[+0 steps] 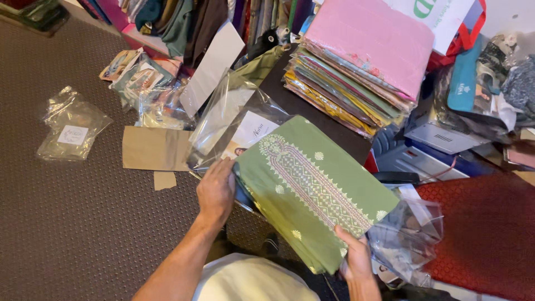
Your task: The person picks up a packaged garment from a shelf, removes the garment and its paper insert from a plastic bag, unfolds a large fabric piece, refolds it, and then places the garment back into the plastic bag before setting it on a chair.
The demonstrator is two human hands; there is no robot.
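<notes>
Brown textured carpet [83,223] covered the floor, with a red mat [485,234] at the right; a folded green embroidered fabric [312,187] was held above the floor at the middle of the scene, tilted so its far left corner sat higher than its near right end. The left hand [216,189] reached in from the near side on a bare forearm, knuckles up, its grip closed over the fabric's left edge with fingers curled under; the right hand [356,262] came up from the near right, thumb pressed on top of the fabric's near corner, its grip closed on that corner. Clear plastic sleeves [228,117] lay just beyond the fabric to the far left; crumpled clear plastic [407,234] sat just right of the right hand. A stack of folded fabrics [345,83] topped with pink rested farther back; a piece of cardboard [153,147] lay on the carpet to the left; an empty clear bag [69,125] lay well apart at the far left.
</notes>
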